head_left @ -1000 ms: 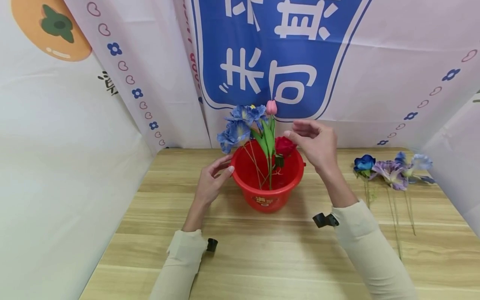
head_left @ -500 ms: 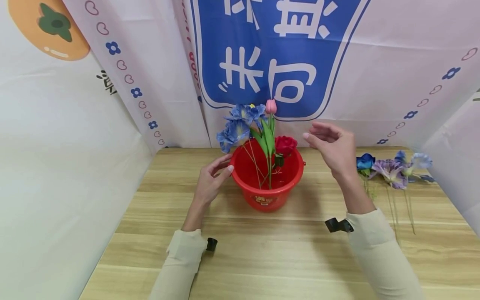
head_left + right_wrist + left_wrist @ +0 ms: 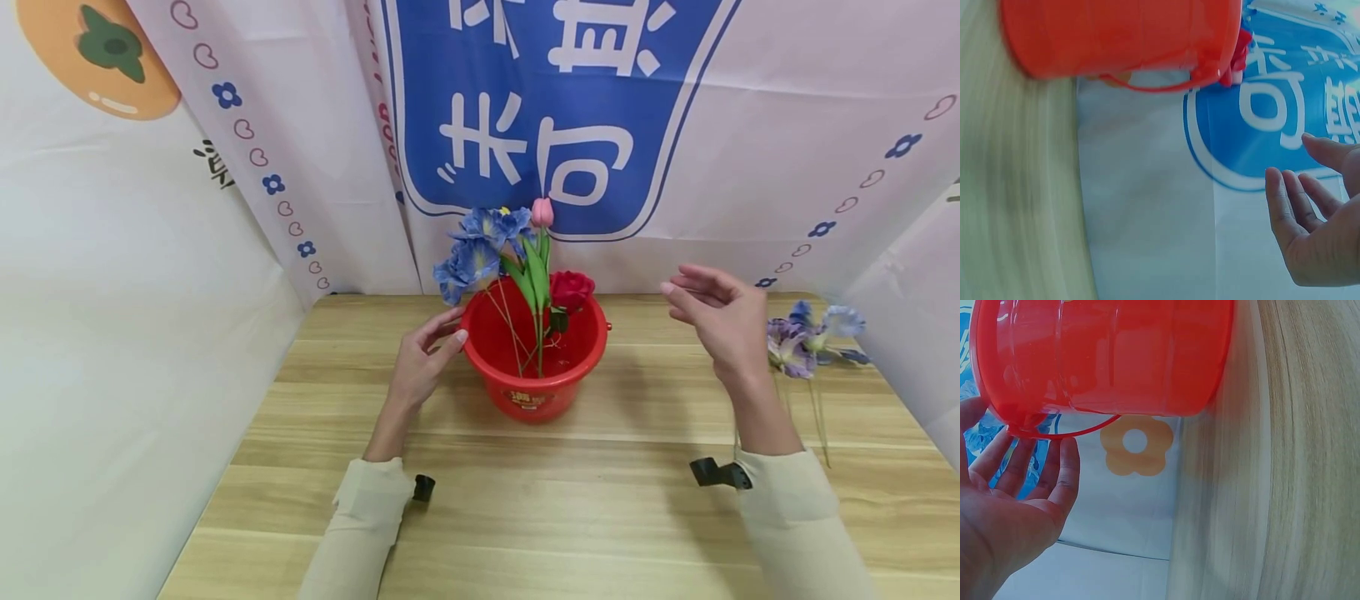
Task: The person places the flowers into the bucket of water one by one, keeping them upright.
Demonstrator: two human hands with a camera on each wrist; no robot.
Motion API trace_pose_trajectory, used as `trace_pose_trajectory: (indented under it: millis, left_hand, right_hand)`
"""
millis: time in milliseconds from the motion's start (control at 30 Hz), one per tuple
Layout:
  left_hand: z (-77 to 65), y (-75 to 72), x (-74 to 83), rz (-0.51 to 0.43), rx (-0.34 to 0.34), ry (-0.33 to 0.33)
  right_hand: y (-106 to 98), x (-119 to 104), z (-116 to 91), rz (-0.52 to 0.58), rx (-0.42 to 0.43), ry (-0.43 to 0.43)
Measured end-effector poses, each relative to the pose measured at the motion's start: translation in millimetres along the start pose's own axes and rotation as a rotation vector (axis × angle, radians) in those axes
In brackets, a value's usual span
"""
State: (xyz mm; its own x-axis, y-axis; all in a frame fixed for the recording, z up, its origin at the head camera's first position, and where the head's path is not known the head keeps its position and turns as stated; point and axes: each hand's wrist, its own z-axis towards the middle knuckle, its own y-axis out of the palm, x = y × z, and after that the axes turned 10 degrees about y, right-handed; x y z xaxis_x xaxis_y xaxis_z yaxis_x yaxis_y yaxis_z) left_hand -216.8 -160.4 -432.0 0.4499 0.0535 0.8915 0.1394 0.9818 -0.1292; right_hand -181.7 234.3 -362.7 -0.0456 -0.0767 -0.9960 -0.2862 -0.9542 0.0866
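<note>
A red bucket (image 3: 525, 400) stands on the table in the head view. Inside it are blue irises (image 3: 476, 258), a pink tulip (image 3: 542, 212) with green leaves, and a red rose (image 3: 572, 292) leaning at the right rim. My left hand (image 3: 422, 362) touches the bucket's left rim with its thumb and fingertips. In the left wrist view, those fingertips meet the red handle (image 3: 1079, 432) where it joins the rim. My right hand (image 3: 723, 325) hovers with nothing in it, right of the bucket. It covers part of the loose flowers, including a purple flower (image 3: 795, 354).
At the table's right side lies a pale blue flower (image 3: 842, 322) beside the purple one, their thin stems pointing toward me. The wooden table (image 3: 555, 508) meets a white printed cloth (image 3: 352, 233) at the back, with more cloth on both sides.
My right hand has moved away from the red rose, right and toward me, over the loose flowers, now hiding the dark blue rose there. The left hand and bucket have stayed put.
</note>
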Motion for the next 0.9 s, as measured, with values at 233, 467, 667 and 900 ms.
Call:
trace_pose_trajectory:
  millis: [233,467,667,900]
  left_hand:
    - [-0.5,0.3,0.4,-0.004,-0.001,-0.004]
    - [0.4,0.1,-0.5,0.000,-0.001,0.000]
    - [0.7,0.1,-0.4,-0.006,0.003,0.003]
    - [0.8,1.0,0.5,-0.005,0.007,0.000]
  right_hand:
    - [-28.7,4.1,-3.5,-0.008,0.041,0.054]
    - [-54.1,8.5,-8.3,-0.006,0.071,0.062]
    - [-71.7,13.5,-10.1,0.054,0.051,0.067]
    - [-91.1,19.1,-15.2,-0.046,0.070,0.155]
